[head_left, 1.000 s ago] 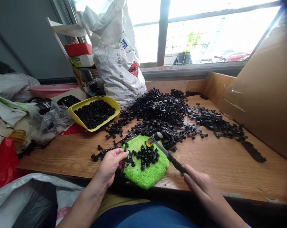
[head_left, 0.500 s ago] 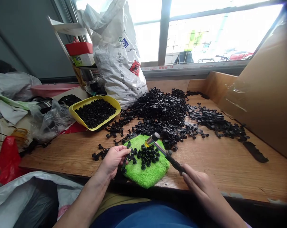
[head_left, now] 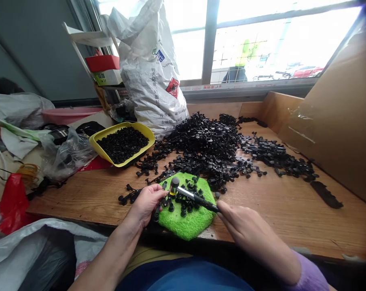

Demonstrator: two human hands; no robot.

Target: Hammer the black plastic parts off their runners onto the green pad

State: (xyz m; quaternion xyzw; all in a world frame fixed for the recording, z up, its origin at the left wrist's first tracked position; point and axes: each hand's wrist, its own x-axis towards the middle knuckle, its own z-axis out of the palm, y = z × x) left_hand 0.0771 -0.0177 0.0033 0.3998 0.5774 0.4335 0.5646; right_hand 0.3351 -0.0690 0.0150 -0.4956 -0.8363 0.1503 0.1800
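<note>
My left hand (head_left: 147,204) pinches a branched black plastic part (head_left: 157,212) at the left edge of a fuzzy green pad (head_left: 183,228). In my right hand (head_left: 242,222) is the black handle of a small hammer (head_left: 185,192). The hammer's head, dark with a yellow face turned down, is close beside my left fingertips, over the held part; I cannot tell whether it touches. Several small black plug-like pieces (head_left: 184,209) lie on the pad, some hidden behind the hammer.
A large heap of black plastic parts (head_left: 207,137) covers the table behind the pad. At left stands a yellow tray (head_left: 119,164) filled with small black pieces. A white sack (head_left: 149,89) leans behind it. Cardboard (head_left: 337,113) stands along the right side.
The hammer head has moved left and down, from above the loose pieces to beside my left fingers. My right hand has shifted left with it; my left hand has barely moved.
</note>
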